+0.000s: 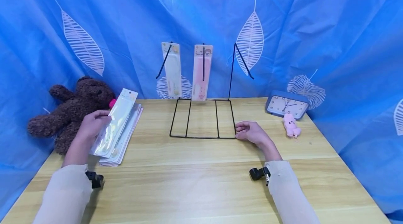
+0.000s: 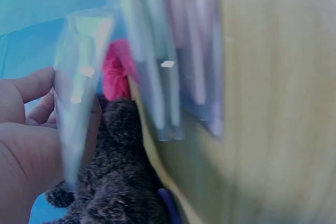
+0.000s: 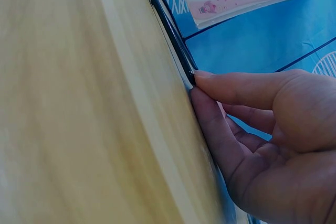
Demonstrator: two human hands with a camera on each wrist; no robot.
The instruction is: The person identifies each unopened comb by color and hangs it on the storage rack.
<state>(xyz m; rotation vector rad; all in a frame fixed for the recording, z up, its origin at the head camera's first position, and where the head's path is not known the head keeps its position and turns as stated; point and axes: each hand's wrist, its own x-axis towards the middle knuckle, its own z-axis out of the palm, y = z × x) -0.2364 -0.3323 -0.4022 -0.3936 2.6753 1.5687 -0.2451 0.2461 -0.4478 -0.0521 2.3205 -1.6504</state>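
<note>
My left hand (image 1: 95, 125) grips a pale packaged comb (image 1: 118, 120) by its edge, above a stack of similar packages (image 1: 127, 138). In the left wrist view the held comb (image 2: 81, 87) is blurred and apart from the stack. A black wire display rack (image 1: 203, 137) stands at the back of the table. At its front right corner, my right hand (image 1: 252, 133) pinches the base wire between thumb and fingertip. A pale green packaged comb (image 1: 173, 73) hangs on the rack's left hook, and a pink packaged comb (image 1: 199, 77) on its middle hook. The right hook (image 1: 245, 61) is bare.
A brown teddy bear (image 1: 83, 105) lies at the left edge, beside the stack. Toward the back right stands a blue alarm clock (image 1: 287, 104) with a small pink plush toy (image 1: 291, 126) in front. Blue patterned cloth (image 1: 207, 10) hangs behind the wooden table (image 1: 189, 182).
</note>
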